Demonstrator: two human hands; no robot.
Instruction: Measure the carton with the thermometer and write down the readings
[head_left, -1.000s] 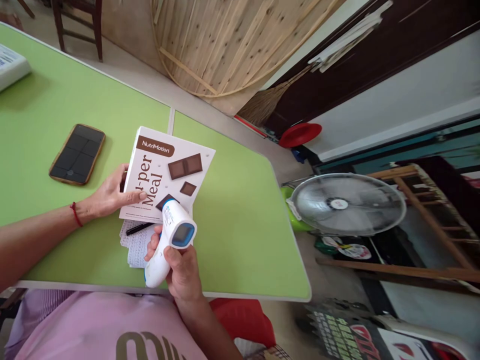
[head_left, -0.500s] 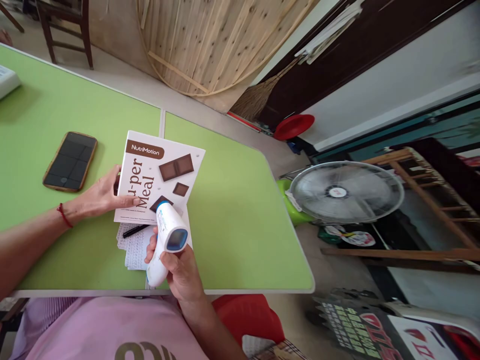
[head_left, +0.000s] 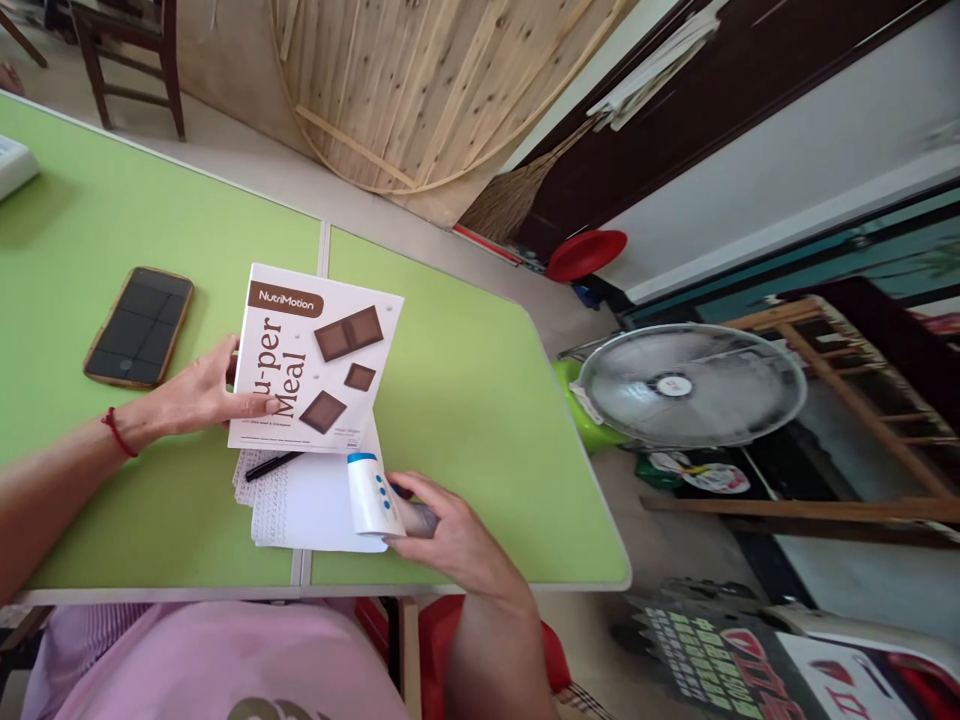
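My left hand grips the left side of a white box printed "NutriMotion" with brown chocolate pieces, its thumb across the front. In my right hand is a white infrared thermometer with a blue tip and blue buttons, tilted on its side just below the box. Beneath both, near the table's front edge, lie sheets of paper, some with handwriting. A black pen rests on the sheets, partly under the box. To the left of my left hand lies a dark phone in a brown case.
The green table has a seam in its middle and a rounded right end. A white device sits at its far left. Beyond the right end stand a fan and a wooden frame. A dark chair is behind the table.
My right hand has moved right and turned the thermometer onto its side, away from the box front. The box has barely shifted, and more of the paper shows.
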